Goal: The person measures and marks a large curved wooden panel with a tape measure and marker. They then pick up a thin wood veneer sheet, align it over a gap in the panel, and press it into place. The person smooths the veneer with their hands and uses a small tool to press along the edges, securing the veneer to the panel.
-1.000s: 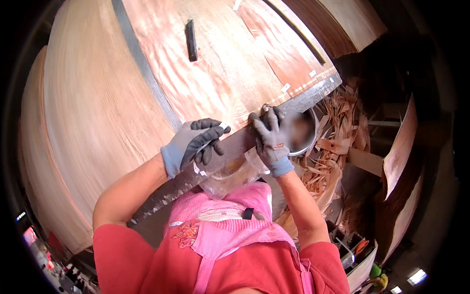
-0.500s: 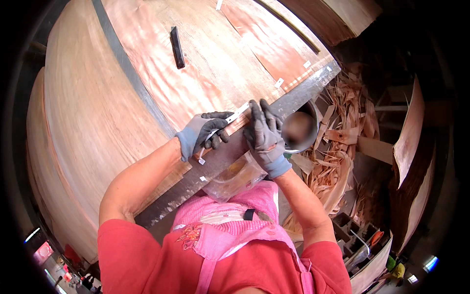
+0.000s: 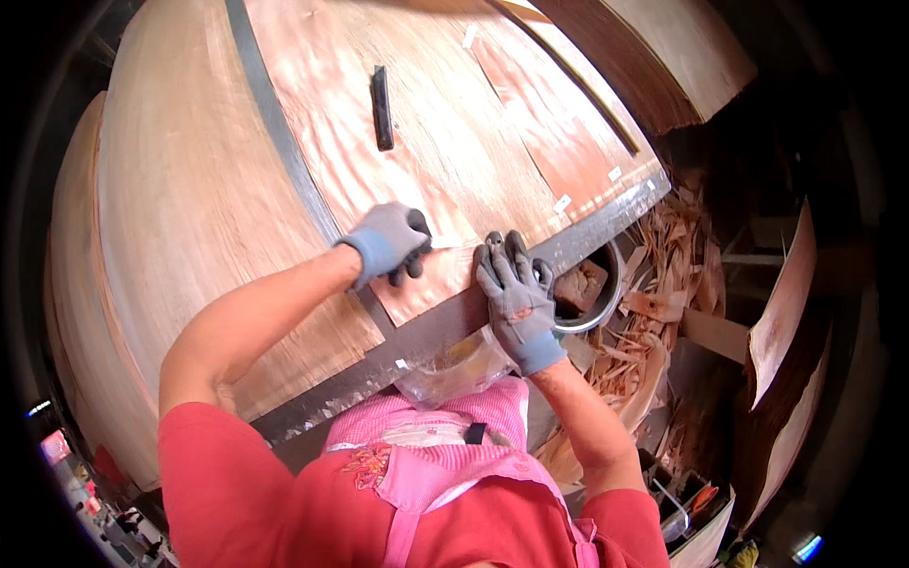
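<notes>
My left hand [image 3: 393,244], in a grey glove with dark fingertips, is closed above the pinkish wood veneer sheet [image 3: 327,123]. A short white tape strip [image 3: 445,242] reaches from its fingers toward my right hand. Gloved the same way, my right hand [image 3: 516,301] lies with fingers stretched out on the front edge of the veneer and the dark metal table edge [image 3: 582,232]. Small white tape pieces [image 3: 562,204] stick to the sheets along the edge. Whatever else the left palm holds is hidden.
A black bar [image 3: 383,109] lies on the veneer, and a long dark strip [image 3: 578,85] farther right. Beside the table stand a round metal container [image 3: 615,284] and a heap of veneer scraps [image 3: 663,275]. A clear plastic bag [image 3: 454,367] hangs at the front edge.
My left hand has drawn back from the edge over the veneer, turning its knuckles up. My right hand has flattened at the edge. The whole view has shifted slightly.
</notes>
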